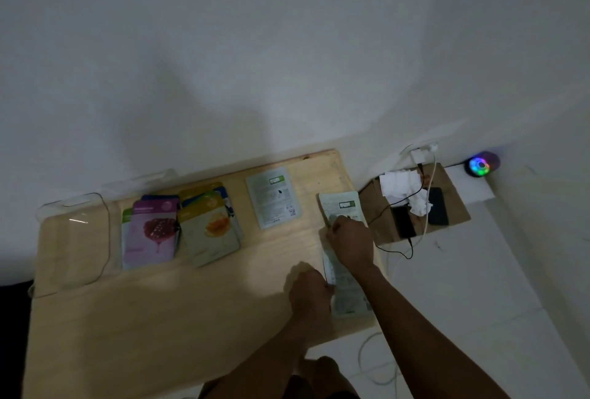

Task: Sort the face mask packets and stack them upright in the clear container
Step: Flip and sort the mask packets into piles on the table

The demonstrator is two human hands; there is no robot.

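On the pale wooden table (pixel 178 309), the clear container (pixel 75 239) lies at the far left. Beside it sit two fanned piles of face mask packets, a purple pomegranate one (pixel 150 235) on top of the left pile and a yellow honey one (pixel 212 232) on the right pile. A single white packet (pixel 275 195) lies back-side up further right. At the table's right edge my right hand (pixel 349 242) presses on a stack of white packets (pixel 343 203), fingers curled on its upper part. My left hand (pixel 311 291) pinches the lower left edge of the same packets (pixel 348 299).
To the right, on the white floor, a brown paper sheet (pixel 453 194) holds two dark phones (pixel 435 205), crumpled tissues (pixel 402 184) and cables. A small speaker (pixel 480 164) with coloured lights glows by the wall. A white cable (pixel 376 363) loops below the table's right corner.
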